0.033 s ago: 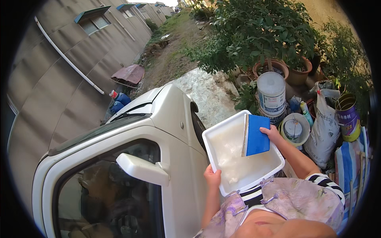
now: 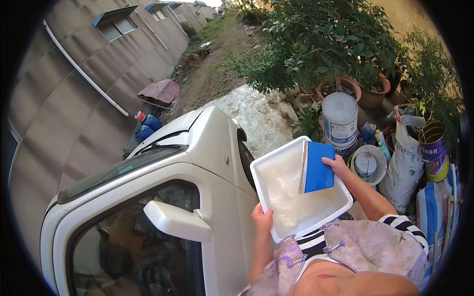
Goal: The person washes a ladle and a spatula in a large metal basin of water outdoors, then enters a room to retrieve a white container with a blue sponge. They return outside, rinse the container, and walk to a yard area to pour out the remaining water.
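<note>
A white rectangular tray (image 2: 260, 172) with a raised rim is held tilted in front of my body. Cloudy whitish stuff (image 2: 284, 180) covers its bottom, lumpier near the lower left corner. My left hand (image 2: 262, 217) grips the tray's left rim, thumb over the edge. Above the tray's right part, my right hand (image 2: 337, 166) pinches the right edge of a flat blue scraper-like board (image 2: 318, 167). A pale, smeared edge runs down the board's left side. The board hides part of the tray's inside, and I cannot tell whether it touches the contents.
A white vehicle (image 2: 217, 167) with its side mirror (image 2: 173, 220) stands close on my left. Stacked paint buckets (image 2: 339, 116), an open pail (image 2: 380, 165), a white sack (image 2: 402, 172) and a purple can (image 2: 434, 153) stand at right, below potted shrubs (image 2: 326, 44).
The tray, with both hands and the blue board, sits very slightly farther left. My grips look the same.
</note>
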The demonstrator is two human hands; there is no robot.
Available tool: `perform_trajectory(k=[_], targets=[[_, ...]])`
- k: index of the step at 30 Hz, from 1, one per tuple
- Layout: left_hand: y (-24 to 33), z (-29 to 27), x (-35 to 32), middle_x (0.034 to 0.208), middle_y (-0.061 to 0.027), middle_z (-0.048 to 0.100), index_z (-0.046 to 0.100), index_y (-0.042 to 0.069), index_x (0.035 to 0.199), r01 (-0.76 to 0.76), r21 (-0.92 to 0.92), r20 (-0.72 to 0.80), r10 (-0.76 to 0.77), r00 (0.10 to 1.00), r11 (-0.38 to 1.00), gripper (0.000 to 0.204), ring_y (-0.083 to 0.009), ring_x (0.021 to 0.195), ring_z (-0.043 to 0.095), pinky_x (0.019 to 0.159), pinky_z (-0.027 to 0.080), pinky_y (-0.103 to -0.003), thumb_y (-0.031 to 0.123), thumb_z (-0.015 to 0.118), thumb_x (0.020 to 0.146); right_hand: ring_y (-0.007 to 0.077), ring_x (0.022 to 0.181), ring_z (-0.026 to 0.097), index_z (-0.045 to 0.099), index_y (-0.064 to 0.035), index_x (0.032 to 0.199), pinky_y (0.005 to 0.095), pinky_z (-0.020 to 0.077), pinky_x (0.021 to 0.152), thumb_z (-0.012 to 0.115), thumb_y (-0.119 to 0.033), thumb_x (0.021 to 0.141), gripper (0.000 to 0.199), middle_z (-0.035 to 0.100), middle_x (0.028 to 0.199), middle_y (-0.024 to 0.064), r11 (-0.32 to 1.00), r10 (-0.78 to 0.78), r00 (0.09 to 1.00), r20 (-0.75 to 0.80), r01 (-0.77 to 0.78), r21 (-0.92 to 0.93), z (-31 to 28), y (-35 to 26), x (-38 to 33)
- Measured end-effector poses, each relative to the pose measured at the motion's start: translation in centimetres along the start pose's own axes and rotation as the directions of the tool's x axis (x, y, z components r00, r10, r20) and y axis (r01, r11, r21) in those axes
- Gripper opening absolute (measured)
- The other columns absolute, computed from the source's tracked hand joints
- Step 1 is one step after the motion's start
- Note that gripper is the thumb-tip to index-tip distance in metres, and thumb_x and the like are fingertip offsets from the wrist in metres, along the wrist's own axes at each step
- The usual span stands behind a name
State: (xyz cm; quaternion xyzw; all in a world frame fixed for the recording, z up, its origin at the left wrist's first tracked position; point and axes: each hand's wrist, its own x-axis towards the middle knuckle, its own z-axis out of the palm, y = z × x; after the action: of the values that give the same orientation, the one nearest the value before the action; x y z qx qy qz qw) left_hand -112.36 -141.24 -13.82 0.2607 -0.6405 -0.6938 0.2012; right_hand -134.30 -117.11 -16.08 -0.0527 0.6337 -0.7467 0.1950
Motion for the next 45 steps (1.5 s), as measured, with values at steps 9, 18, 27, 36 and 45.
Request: perform_trajectory(k=[9,18,27,36,45], targets=[[6.4,2.5,33.1,0.084,-0.007,0.063,0.058,-0.007,0.098,0.013,0.0,-0.092,-0.013,0.996,1.0,0.034,-0.0097,0.069,0.059,0.062,0.045,-0.021,-0.009,0.049,0.065,0.0163,0.079,0.061,0.057,0.0056,0.101,0.0285,0.05,0.072,0.066,-0.022,0.077,0.037,0.062,0.092,0.0104,0.999,-0.053,0.988,0.143,0.054,-0.004,10.5,-9.2,34.8],[14.9,2.4,60.6,0.087,-0.0105,0.062,0.056,-0.01,0.1,-0.04,-0.04,-0.307,0.026,0.951,0.998,0.031,-0.0133,0.074,0.059,0.068,0.046,-0.024,-0.006,0.051,0.07,0.0157,0.079,0.061,0.06,0.0029,0.098,0.0293,0.0504,0.073,0.066,-0.02,0.076,0.032,0.063,0.09,0.0098,1.0,-0.016,0.902,0.432,0.008,0.02,26.5,-17.9,68.7],[14.3,-0.8,86.5,0.089,-0.0125,0.061,0.055,-0.011,0.098,-0.092,-0.031,-0.516,0.063,0.854,0.995,0.031,-0.0168,0.076,0.06,0.071,0.047,-0.026,-0.008,0.047,0.068,0.0177,0.085,0.061,0.059,0.0039,0.102,0.0308,0.0492,0.078,0.068,-0.022,0.073,0.039,0.063,0.096,0.0115,0.995,-0.083,0.781,0.619,0.094,0.016,44.6,-16.8,98.5],[12.2,-4.9,110.6,0.086,-0.01,0.06,0.055,-0.009,0.094,-0.108,-0.124,-0.599,0.012,0.8,0.986,0.027,-0.016,0.074,0.058,0.069,0.046,-0.027,-0.009,0.048,0.067,0.0201,0.087,0.061,0.059,0.0046,0.103,0.0325,0.0491,0.08,0.068,-0.022,0.072,0.042,0.063,0.097,0.0139,0.989,0.058,0.77,0.636,0.044,-0.143,58.0,-11.3,121.8],[6.3,-9.5,137.9,0.087,-0.009,0.061,0.055,-0.007,0.097,-0.003,-0.056,-0.679,-0.036,0.733,0.998,0.032,-0.0164,0.074,0.058,0.07,0.047,-0.028,-0.01,0.047,0.066,0.0195,0.088,0.061,0.059,0.002,0.104,0.032,0.0484,0.08,0.067,-0.026,0.072,0.044,0.063,0.095,0.0125,0.98,0.127,0.699,0.704,0.024,-0.2,69.3,-5.4,146.4]])
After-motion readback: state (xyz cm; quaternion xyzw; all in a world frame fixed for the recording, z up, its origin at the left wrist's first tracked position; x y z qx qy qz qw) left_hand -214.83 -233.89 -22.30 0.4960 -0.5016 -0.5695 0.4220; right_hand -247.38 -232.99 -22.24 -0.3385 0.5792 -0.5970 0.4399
